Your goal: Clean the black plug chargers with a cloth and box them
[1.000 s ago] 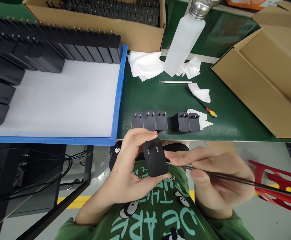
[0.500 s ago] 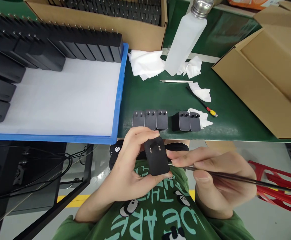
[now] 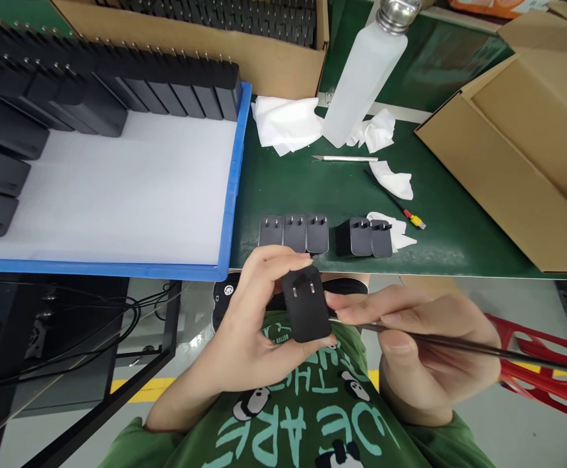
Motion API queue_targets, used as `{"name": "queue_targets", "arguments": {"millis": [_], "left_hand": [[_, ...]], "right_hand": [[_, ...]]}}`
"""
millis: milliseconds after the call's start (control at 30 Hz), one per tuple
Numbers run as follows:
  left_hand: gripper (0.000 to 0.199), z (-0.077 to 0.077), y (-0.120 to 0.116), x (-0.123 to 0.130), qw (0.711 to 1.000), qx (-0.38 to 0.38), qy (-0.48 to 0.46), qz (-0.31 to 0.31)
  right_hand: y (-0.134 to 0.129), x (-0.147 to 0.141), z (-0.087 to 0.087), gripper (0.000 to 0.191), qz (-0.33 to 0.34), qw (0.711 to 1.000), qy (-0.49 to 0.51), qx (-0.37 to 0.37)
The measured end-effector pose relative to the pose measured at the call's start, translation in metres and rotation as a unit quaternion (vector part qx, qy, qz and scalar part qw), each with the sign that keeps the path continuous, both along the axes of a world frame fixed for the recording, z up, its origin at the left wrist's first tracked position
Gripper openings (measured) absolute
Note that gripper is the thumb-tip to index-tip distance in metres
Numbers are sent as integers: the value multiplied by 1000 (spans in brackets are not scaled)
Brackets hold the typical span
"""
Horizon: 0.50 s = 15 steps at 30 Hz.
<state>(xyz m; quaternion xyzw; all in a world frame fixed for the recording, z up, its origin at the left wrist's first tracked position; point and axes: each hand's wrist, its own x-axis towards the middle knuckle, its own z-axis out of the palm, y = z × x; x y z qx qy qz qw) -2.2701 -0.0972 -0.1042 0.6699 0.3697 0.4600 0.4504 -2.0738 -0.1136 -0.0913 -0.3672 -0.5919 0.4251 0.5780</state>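
Note:
My left hand (image 3: 258,325) grips a black plug-in charger (image 3: 306,312) between the thumb below and fingers above, its two metal prongs facing up toward me. In my right hand (image 3: 429,344) is a long, thin dark tool (image 3: 451,344), perhaps tweezers. Its narrow tip meets the charger's right side, where my right fingertips also touch; the exact contact point is hidden. Beyond my hands, near the table edge, stand three chargers (image 3: 295,233) in a row, prongs up. To their right are two more chargers (image 3: 365,237) side by side.
A blue-rimmed tray (image 3: 227,240) at left holds many black chargers. Behind it, a cardboard box (image 3: 283,71) is packed with more. White tissues (image 3: 288,123), a bottle (image 3: 361,84), a craft knife (image 3: 344,158) and a cable (image 3: 412,218) lie about. At right sits an open carton (image 3: 502,175).
Almost nothing differs. The whole view has shifted very slightly; both hands keep the same hold on the charger and the thin tool.

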Motion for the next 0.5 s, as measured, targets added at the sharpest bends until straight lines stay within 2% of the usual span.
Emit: {"name": "queue_targets", "arguments": {"millis": [133,500], "left_hand": [[73,0,-1,-1,1000,-1,6,-3],[72,1,1,-2,1000,-7,8,-8]], "right_hand": [[2,-2,5,34,7,999,-1,45],[4,-1,6,43,18,999,10,39]]}}
